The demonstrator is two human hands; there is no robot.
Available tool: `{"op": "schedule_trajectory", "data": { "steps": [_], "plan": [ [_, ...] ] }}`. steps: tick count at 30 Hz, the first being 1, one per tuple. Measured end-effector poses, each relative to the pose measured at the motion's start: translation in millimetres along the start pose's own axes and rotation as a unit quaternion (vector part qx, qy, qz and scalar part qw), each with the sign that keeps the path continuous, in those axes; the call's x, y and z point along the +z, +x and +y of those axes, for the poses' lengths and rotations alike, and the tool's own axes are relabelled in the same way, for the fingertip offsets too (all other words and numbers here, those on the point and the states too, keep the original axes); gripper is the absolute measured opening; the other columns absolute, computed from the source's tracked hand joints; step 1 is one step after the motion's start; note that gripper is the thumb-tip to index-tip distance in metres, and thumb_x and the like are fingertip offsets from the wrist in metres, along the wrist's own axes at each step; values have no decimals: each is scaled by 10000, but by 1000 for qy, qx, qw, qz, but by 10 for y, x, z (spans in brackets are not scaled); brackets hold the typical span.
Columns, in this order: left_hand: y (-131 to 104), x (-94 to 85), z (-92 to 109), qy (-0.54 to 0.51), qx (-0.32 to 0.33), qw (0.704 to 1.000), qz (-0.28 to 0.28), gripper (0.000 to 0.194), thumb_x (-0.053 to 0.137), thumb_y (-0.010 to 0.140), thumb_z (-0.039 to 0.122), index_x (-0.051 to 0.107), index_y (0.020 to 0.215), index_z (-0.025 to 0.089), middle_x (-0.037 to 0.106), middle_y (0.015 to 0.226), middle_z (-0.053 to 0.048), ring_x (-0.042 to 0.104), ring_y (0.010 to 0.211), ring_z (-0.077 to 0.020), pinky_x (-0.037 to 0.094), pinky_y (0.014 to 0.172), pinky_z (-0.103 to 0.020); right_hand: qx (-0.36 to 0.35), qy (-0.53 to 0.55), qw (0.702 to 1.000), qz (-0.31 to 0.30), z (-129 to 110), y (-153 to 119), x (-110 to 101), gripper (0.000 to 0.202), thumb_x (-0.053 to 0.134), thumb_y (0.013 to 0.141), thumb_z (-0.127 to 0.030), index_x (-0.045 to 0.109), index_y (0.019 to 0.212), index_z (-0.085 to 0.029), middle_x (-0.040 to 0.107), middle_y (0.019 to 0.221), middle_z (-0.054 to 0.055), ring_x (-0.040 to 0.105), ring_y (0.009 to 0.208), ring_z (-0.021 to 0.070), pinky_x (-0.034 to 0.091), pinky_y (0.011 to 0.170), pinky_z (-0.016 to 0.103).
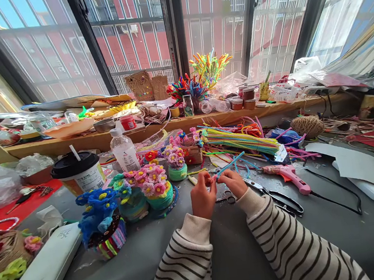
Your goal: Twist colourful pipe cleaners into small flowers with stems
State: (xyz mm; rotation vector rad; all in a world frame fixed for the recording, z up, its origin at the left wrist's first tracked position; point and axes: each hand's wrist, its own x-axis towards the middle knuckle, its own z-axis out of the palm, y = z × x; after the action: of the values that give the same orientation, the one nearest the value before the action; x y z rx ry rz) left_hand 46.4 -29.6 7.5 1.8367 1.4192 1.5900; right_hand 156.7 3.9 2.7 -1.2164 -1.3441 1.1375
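My left hand [202, 196] and my right hand [233, 182] meet above the middle of the table, both with fingers pinched. Between them is a light blue pipe cleaner [230, 163], its free end slanting up to the right. A small pink bit shows at my left fingertips, too small to make out. Under my hands lie small scissors [229, 196], partly hidden. To the right of my right hand are larger black-handled scissors [286, 200] and a pink hot glue gun [290, 178]. Just beyond my fingers lie loose blue pipe cleaner pieces [245, 165].
Left of my hands stand pots of pipe cleaner flowers, pink [153, 181] and blue [100, 211]. Behind them are a water bottle [123, 150] and a lidded cup [79, 172]. A pipe cleaner bundle [242, 139] lies beyond my hands. The glue gun's cord [340, 204] loops right.
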Motion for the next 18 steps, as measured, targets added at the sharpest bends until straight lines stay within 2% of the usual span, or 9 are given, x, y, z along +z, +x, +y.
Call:
{"op": "schedule_trajectory", "data": {
  "steps": [2,5,7,9,11,13,16,18],
  "plan": [
    [-4,9,8,1,6,1000,-3,111,501,674,247,415,726,199,555,609,23,565,590,-112,389,558,-206,73,40,995,-58,2,18,-12,182,453,562,-237,359,415,-185,275,426,-63,267,388,68,233,384,212],
    [26,0,-13,-85,-33,996,4,185,545,638,255,395,729,197,542,601,30,561,566,-107,409,562,-211,87,55,987,-122,-18,7,-24,218,402,615,-286,358,424,-190,277,412,-57,275,356,73,234,349,217],
    [69,-29,-51,-187,-102,976,32,265,575,608,255,358,749,201,528,569,47,555,534,-101,426,542,-211,20,26,992,-124,-40,-22,-30,213,410,647,-309,427,483,-174,327,450,-41,317,386,79,272,368,219],
    [112,-65,-96,-285,-182,939,60,324,600,578,249,330,750,200,522,549,59,557,524,-98,442,535,-215,-114,-66,989,-66,-56,-55,-39,187,438,672,-314,506,594,-157,402,546,-11,366,443,85,327,417,225],
    [140,-91,-136,-329,-234,913,63,352,619,558,246,328,748,193,533,547,56,560,518,-94,452,538,-219,-252,-185,950,8,-55,-82,-49,166,466,688,-290,547,736,-153,451,676,22,403,502,91,379,493,240],
    [146,-95,-162,-349,-245,903,51,383,639,533,238,332,756,187,527,532,61,555,502,-91,457,525,-219,-353,-276,893,43,-37,-93,-58,184,469,707,-254,544,849,-163,469,757,44,440,574,109,411,574,256],
    [130,-72,-176,-353,-262,898,11,401,652,518,243,337,758,180,524,521,59,547,474,-89,464,507,-225,-446,-357,819,57,-3,-85,-66,181,444,742,-220,551,882,-179,486,786,59,474,675,130,427,636,252],
    [120,-56,-175,-347,-267,899,-2,399,655,515,241,343,756,179,510,506,67,539,456,-84,464,495,-221,-480,-390,783,72,8,-74,-69,165,422,763,-211,571,829,-190,493,758,54,478,668,124,431,622,234]
  ]
}}
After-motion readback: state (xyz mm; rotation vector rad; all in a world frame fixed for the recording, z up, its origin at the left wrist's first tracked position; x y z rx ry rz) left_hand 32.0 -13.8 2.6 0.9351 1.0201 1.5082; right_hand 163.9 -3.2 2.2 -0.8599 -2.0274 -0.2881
